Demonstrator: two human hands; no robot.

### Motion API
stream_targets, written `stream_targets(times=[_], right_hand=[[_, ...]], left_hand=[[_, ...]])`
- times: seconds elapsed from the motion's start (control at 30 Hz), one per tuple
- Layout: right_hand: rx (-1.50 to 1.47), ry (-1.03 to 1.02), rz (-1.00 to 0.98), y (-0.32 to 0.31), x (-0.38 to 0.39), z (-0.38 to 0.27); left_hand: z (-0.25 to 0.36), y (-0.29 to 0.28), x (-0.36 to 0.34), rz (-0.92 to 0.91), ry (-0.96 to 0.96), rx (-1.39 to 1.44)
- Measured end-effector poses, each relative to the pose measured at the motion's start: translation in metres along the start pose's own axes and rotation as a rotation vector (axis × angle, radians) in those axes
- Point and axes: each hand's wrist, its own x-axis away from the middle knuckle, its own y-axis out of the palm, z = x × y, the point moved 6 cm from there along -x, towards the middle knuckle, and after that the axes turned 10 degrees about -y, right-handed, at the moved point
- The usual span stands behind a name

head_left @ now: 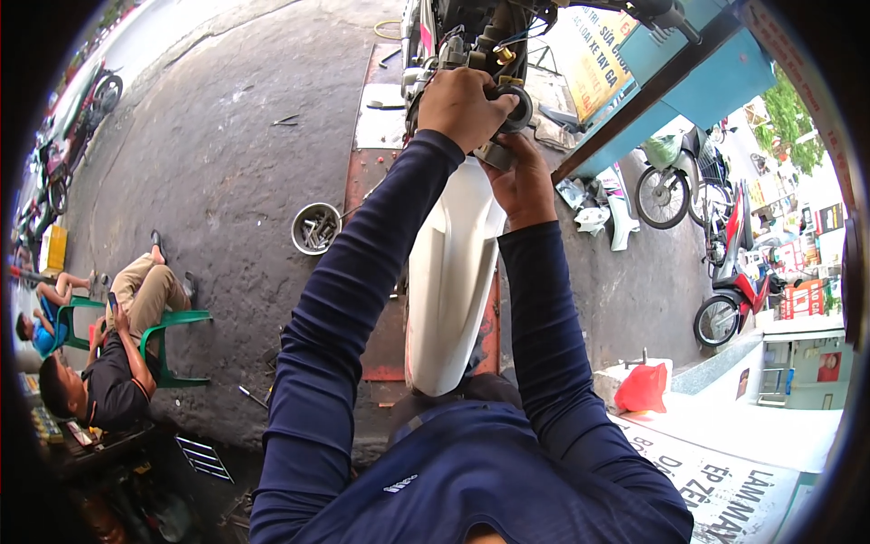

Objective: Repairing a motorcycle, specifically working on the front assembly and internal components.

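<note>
Both of my arms reach forward to the front of a partly stripped motorbike (494,41). My left hand (462,107) is closed with its thumb against a black round ring-shaped part (519,108). Just below and to the right, my right hand (526,186) curls its fingers up around a grey metal piece (494,155) under that ring. How the two parts join is hidden by my fingers. The white front mudguard (453,281) extends toward me beneath my wrists. Cables and a brass-coloured fitting (504,55) show beyond my hands.
A metal bowl of bolts or sockets (316,228) stands left of the red bike stand (385,340). Pliers (285,120) lie on the ground. A blue cabinet (698,82) rises at right. A person sits on a green chair (177,317) at left; parked motorbikes (725,272) stand right.
</note>
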Motion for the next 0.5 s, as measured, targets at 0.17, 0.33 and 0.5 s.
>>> stream_targets(times=[0.17,0.33,0.5], right_hand=[[0.107,-0.137,-0.091,0.004,-0.006,-0.004],[0.065,-0.130,-0.087,0.000,-0.007,-0.001],[0.087,-0.116,-0.124,0.000,-0.004,-0.005]], left_hand=[[0.003,-0.004,-0.007,-0.055,0.020,-0.058],[-0.001,-0.005,-0.004,-0.078,0.036,-0.048],[0.002,-0.009,0.005,-0.014,0.058,-0.054]])
